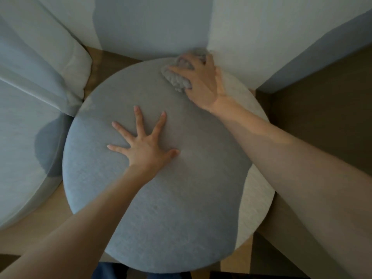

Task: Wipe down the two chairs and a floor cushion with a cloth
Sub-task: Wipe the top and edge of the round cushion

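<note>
Floor cushion (161,198), round and grey, flat on the wooden floor (322,127), spread out below the grip and back toward the body. Left hand (145,150), fingers (138,117) straight and splayed, pressed flat on its middle, nearer than the grip, likely to stop it sliding (a guess from the pose). Right hand (201,81) curled round the bunched grey cloth (177,79) at the far rim, pinned against the fabric for wiping.

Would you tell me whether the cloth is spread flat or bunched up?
Bunched up: the right hand grips the cloth in a crumpled wad on the cushion.
</note>
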Motion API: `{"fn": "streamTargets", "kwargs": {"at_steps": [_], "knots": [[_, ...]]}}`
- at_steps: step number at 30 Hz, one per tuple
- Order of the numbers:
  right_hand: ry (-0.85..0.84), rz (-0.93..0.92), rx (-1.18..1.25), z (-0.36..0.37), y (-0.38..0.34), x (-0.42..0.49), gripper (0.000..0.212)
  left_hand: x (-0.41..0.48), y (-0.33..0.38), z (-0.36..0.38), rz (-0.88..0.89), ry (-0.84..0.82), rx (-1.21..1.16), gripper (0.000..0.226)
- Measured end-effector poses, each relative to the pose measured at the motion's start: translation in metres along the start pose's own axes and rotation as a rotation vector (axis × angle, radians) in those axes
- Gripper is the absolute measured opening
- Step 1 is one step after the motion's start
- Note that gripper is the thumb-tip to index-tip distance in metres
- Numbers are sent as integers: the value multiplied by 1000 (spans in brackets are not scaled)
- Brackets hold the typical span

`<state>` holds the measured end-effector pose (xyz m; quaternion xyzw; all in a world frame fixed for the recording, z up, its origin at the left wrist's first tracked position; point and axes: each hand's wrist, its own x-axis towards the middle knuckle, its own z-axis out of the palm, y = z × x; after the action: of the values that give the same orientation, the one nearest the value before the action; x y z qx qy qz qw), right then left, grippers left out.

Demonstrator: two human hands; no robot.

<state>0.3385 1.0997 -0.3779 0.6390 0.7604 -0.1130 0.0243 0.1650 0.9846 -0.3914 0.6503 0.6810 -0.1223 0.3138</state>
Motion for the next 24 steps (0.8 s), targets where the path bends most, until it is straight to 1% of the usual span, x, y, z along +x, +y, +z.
{"fn": "streamTargets", "kwargs": {"at_steps": [3,6,9,13,18,21,24], "knots": [[12,-10,-20,11,11,6,50,0,0,1,-4,8,8,101],[20,24,-10,13,45,-15,47,0,0,0,-2,-5,6,101],[60,236,4,15,77,-57,55,-2,1,-2,0,-5,17,101],[117,503,166,23,90,-126,60,-3,1,-1,-7,7,18,101],[227,713,331,50,58,-221,61,-2,2,0,-20,19,24,100],[286,782,397,59,25,-267,62,-2,2,0,-31,19,31,100],[261,839,477,63,-6,-305,67,-2,3,-1,-38,7,26,101]]}}
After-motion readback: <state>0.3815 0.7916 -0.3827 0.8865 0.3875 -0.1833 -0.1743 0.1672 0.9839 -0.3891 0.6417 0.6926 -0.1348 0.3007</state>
